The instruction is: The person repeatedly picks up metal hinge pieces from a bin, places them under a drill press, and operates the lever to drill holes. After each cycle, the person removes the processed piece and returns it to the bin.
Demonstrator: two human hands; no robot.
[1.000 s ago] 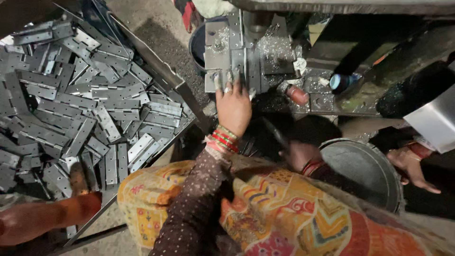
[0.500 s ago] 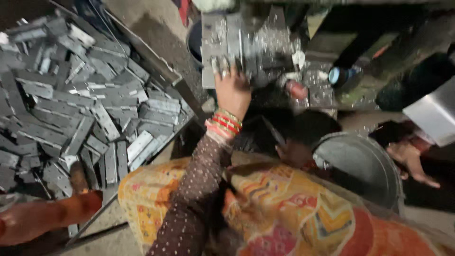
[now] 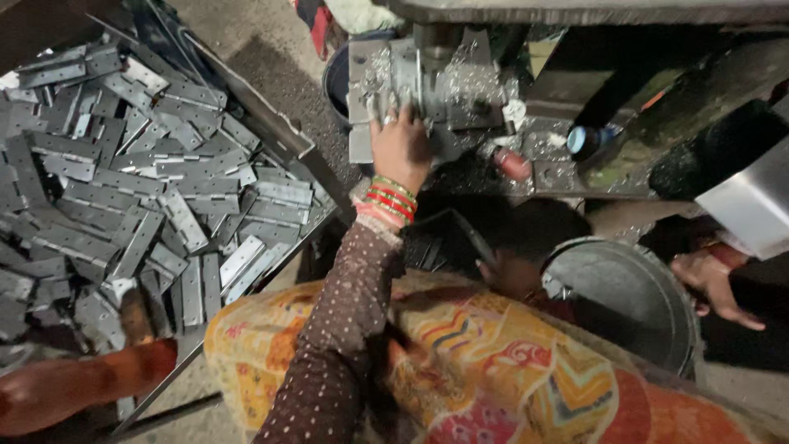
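Up at twelve o'clock, left hand (image 3: 400, 145) flat with loose fingers on the crowded metal machine (image 3: 436, 90), right hand (image 3: 514, 275) low at four o'clock beside the round bucket's rim (image 3: 567, 255), its fingers too dark to tell.

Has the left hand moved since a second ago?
Yes. The left hand has moved up the metal block, fingers now nearer its top edge.

Heap of flat grey metal plates (image 3: 140, 197) at left; grey metal tub (image 3: 629, 300) lower right; blue cap (image 3: 585, 141) on bench.

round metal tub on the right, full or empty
Empty as far as shows: the round metal tub has a bare grey bottom, with no parts inside. Its near side is hidden by the patterned cloth.
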